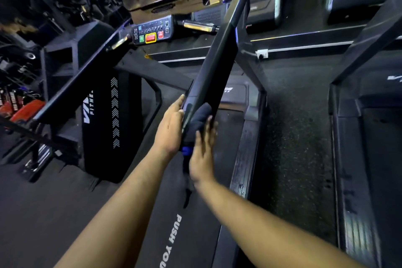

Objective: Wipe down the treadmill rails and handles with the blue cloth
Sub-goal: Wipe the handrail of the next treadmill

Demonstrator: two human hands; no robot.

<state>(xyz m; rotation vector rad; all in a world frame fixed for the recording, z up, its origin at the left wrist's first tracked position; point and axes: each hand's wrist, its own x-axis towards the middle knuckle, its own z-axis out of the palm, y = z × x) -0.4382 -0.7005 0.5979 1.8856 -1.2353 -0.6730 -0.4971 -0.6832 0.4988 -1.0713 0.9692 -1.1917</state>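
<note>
Treadmill belt [174, 235]: nearest, printed "PUSH YOU".
Right hand [203, 156]: fingers straight, pressing the blue cloth [199, 118] flat against the right side of the right rail [214, 67], near its close end.
Left hand [171, 127]: fingers extended, touching the same rail's left side, gripping nothing.
Cloth: bunched on the rail between both hands, one tail hanging below.
Left rail [82, 78]: beyond, untouched.
Control panel [151, 31]: farthest, coloured buttons.

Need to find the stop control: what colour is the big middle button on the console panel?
Red with a yellow border, on the console panel; clearest in the head view.
</note>
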